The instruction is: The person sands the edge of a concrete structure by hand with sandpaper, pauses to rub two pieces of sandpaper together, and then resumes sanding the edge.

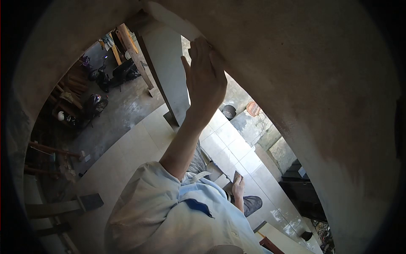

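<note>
My left hand [205,78] is raised on a bent arm, with its thumb apart and its fingers stretched up against the edge of a large, curved grey-brown surface [330,93]. Some fingertips are hard to make out in the shade. Low down, my right hand [238,189] is closed round a small, flat brown piece [237,175] that sticks up past the fingers. The surface arches over the top and right of the view, with paler smears on it. Below my hands, my light shirt [156,203] fills the lower middle.
Pale floor tiles [224,148] lie below. A tall grey panel [167,67] stands beside my left hand. Motorbikes [122,74] are parked at the upper left. Beyond the tiles sits a black bucket [229,111]. Wooden pieces [63,208] show at the lower left.
</note>
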A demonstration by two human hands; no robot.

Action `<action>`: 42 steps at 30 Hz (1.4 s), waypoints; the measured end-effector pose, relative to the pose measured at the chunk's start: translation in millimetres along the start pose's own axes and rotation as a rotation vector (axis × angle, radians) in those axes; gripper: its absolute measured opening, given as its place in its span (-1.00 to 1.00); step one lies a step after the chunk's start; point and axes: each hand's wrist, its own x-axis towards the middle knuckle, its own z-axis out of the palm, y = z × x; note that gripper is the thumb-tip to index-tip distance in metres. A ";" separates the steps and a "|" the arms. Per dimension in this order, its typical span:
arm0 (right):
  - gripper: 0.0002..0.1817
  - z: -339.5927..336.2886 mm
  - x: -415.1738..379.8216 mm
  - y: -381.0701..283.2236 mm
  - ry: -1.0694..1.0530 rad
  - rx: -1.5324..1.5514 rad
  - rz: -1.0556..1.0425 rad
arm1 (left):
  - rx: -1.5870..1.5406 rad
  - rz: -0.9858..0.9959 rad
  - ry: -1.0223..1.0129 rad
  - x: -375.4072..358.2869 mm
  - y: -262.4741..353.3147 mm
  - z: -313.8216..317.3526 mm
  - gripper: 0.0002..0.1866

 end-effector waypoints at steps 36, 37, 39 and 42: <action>-0.49 -0.8 5.9 7.8 -0.102 0.022 0.054 | 0.301 0.127 0.088 23.2 -16.6 5.2 -0.50; -0.49 0.1 9.4 3.1 -0.086 0.018 0.053 | 0.141 0.094 0.060 1.3 -4.5 4.6 -0.50; -0.51 -2.1 3.9 -5.7 -0.056 0.002 0.070 | 0.085 0.102 0.018 -23.4 3.5 2.9 -0.48; -0.48 -6.8 4.2 5.1 -0.113 0.035 0.088 | 0.164 0.125 0.116 15.4 -20.7 9.1 -0.50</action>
